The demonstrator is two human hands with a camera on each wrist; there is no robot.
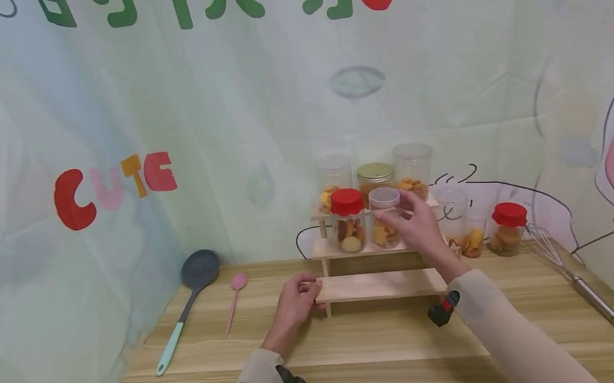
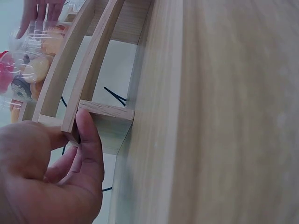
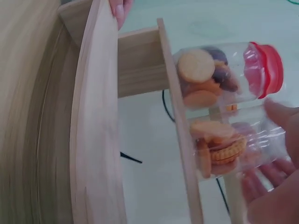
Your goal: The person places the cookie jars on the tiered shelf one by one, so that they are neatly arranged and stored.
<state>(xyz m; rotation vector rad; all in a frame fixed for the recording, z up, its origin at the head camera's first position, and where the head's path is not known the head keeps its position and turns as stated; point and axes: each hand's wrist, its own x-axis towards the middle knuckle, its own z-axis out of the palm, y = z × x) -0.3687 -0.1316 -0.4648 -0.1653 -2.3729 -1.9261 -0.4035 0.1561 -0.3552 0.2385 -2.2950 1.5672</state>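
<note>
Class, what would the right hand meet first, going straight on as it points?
Likely the clear, cylindrical, translucent-lidded cookie jar held in the right hand; depth beyond is unclear.

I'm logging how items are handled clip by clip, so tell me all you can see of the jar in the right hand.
The jar is a see-through cylinder, seemingly plastic, with a pale, translucent lid on top. Brown and golden cookies lie in its lower part, one with a ridged edge. It stands upright at the middle shelf, beside a red-lidded jar. The right hand grips it, thumb and fingers on opposite sides. Whether its base fully rests there is unclear.
</note>
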